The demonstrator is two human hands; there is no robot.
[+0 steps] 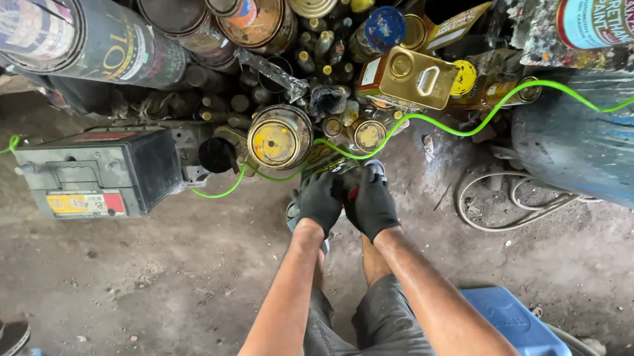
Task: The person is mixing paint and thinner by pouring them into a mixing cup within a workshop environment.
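Note:
Both my hands wear black gloves and meet low over the dirt floor at the centre of the head view. My left hand (320,200) and my right hand (372,204) are closed together on a small dark tin (329,166) with a greenish printed top. A little red shows between the fingers. A bright green hose (432,118) snakes just beyond the tin. The tin's body is mostly hidden by my gloves.
A grey car battery (97,173) sits at left. Round yellow-lidded cans (278,137), a gold rectangular can (409,78) and many bottles are heaped ahead. A blue drum (590,144) lies at right beside a white wire loop (516,201); a blue plastic seat (517,324) is under me.

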